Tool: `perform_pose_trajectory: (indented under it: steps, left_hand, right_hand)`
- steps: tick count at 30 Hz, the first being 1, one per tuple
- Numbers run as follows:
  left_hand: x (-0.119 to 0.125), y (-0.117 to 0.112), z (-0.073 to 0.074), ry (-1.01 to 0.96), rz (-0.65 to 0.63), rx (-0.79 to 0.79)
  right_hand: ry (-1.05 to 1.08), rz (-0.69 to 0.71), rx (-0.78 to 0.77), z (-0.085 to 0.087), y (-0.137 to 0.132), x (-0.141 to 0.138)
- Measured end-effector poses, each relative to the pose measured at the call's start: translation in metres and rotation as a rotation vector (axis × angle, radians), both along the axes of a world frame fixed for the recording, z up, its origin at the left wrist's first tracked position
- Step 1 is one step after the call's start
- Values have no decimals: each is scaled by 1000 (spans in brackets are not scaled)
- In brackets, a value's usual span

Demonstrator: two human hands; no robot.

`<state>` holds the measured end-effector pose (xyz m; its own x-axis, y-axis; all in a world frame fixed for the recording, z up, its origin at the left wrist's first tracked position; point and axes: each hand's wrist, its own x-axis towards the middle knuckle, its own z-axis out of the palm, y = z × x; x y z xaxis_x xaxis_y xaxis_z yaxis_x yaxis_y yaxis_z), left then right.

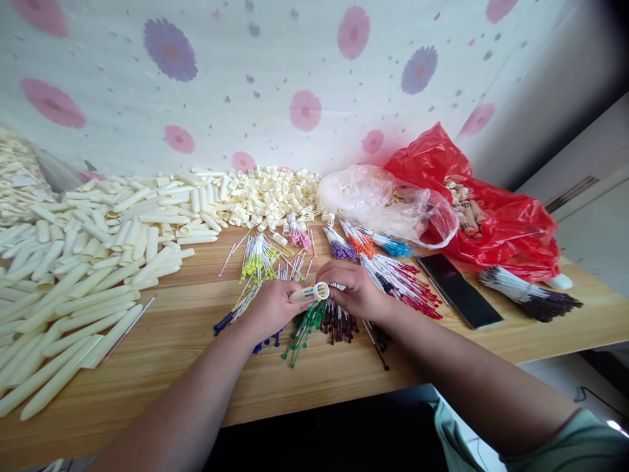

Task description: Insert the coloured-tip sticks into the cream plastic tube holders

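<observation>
My left hand [275, 307] is closed around a cream multicolour pen barrel [307, 294], its round open end turned to the right. Coloured bits show in the barrel's slots. My right hand [354, 288] is beside that open end, its thumb and fingers drawn together; what they pinch, if anything, is hidden. Below the hands lie thin pen refills with green tips [307, 326] and dark purple tips [339, 324]. Refills with yellow tips [259, 259] are beyond my left hand, and red-tipped refills [410, 282] fan out to the right of my right hand.
Cream pen tubes [83, 275] heap up on the left, with short slotted pieces [275, 193] at the back. A clear plastic bag [378, 196], a red bag [511, 223], a black phone [459, 290] and a black-tipped refill bundle [531, 293] occupy the right of the wooden table [196, 387].
</observation>
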<state>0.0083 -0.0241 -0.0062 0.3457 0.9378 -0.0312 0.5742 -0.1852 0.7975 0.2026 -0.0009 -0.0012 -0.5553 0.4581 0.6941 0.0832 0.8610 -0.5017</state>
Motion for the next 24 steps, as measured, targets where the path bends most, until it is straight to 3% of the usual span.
perform_pose_trajectory:
  steps: [3,7,12,16,20,24]
  left_hand:
    - [1,0,-4,-31,12,41]
    - [4,-2,-9,-9,0,233]
    - [4,-2,-11,-39,-150,352]
    - [1,-1,-8,70,-295,450]
    - [-2,0,-4,184,-338,464]
    - [-3,1,-3,238,-289,415]
  right_hand:
    - [16,-18,6,-1,1,-6]
    - [17,-39,-21,-4,4,-12]
    - [26,-119,-87,-6,4,-6]
    - [31,-112,-54,-6,1,2]
    - [-5,-94,7,-6,-1,5]
    - [-33,-60,56,0,-7,7]
